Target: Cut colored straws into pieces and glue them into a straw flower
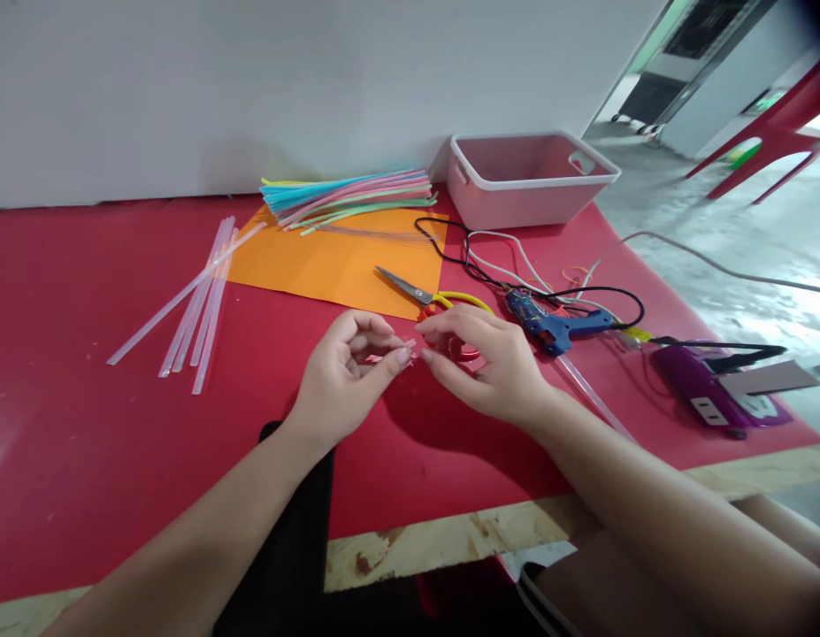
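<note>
Above the red tabletop, my left hand (343,372) is closed, pinching a small pink piece (410,347) between thumb and fingertips. Its exact kind is too small to make out. My right hand (486,358) hovers just beside it, thumb and index tips slightly apart at the piece's right end; I cannot tell whether they touch it. Scissors (416,290) with yellow and red handles lie behind the right hand, partly hidden by it. A blue glue gun (559,327) lies to the right of that hand.
Pipe cleaners (349,199) in several colours rest on an orange sheet (317,261). Glue sticks (201,310) lie at left, another (595,398) at right. A pink basket (532,199) stands behind tangled cords (516,248). A purple power strip (715,389) sits near the right edge.
</note>
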{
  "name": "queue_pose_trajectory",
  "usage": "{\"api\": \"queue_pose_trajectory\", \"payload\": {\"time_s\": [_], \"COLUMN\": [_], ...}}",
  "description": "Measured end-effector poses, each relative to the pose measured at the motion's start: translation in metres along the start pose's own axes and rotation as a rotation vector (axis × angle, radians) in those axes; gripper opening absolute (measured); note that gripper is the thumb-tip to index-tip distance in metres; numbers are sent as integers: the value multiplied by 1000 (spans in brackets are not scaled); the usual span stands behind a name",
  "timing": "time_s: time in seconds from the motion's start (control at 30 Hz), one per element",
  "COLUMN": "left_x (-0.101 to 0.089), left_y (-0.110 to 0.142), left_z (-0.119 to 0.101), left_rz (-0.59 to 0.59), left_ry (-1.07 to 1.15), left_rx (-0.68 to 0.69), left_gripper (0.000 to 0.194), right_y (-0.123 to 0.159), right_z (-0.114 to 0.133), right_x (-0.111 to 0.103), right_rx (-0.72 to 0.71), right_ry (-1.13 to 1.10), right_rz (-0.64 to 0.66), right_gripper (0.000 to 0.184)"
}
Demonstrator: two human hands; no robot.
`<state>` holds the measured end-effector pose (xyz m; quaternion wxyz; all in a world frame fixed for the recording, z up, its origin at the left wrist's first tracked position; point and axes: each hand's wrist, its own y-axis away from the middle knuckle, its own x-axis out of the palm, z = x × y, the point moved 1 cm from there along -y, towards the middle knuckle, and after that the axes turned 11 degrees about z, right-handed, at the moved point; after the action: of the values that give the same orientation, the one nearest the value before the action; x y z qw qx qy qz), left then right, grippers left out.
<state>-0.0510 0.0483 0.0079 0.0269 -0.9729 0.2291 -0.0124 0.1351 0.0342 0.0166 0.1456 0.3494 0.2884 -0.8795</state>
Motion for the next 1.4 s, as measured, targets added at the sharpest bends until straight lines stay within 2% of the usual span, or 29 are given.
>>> {"api": "queue_pose_trajectory", "payload": {"time_s": [0.2,0.53,0.77,0.97,1.3,1.4], "left_x": [0,8,9,7,5,4], "left_y": [3,12,11,10,4,6], "left_z": [3,-8,-7,-6,-7,-8], "left_rz": [25,-12,27,-18,-49,-68], "left_ry": [-84,-441,-281,-233,-47,-59], "left_rx": [-17,47,13,11,-21,14], "left_gripper": [27,14,16,20,26,26], "right_y": [2,1,3,3,2,1], "right_z": [-6,1,7,8,10,11], "right_x": [1,0,3,4,2,0], "right_rx": [-203,-232,-244,-249,-135,-87], "right_ry": [101,284,330,272,47,-16], "right_rz": [-25,65,31,-76,-75,-70], "right_gripper": [17,11,13,10,8,6]}}
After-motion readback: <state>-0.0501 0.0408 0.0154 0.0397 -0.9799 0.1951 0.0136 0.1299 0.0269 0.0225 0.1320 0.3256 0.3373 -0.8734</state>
